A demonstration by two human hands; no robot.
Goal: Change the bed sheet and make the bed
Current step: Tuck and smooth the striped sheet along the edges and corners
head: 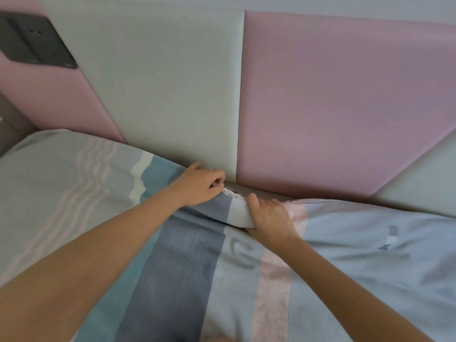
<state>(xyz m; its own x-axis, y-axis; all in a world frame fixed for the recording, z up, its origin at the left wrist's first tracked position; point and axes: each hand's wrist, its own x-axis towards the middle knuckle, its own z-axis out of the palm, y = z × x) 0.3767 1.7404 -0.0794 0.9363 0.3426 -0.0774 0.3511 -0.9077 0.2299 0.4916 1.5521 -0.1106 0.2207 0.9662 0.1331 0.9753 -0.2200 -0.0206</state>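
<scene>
Tall white pad point(172, 82) on the wall. Touching its right side, a big pink pad point(345, 107). Touching its left side, a second pink pad point(49, 99). Up high, far left of the white pad, a dark plug plate point(37, 43) with small holes. Low and far right, a pale pad point(424, 178). Low and far left, a grey block point(9, 129).

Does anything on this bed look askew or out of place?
Yes. The sheet is bunched and untucked by the headboard, where the left hand and right hand grip it; a grey strip lies bare.
</scene>
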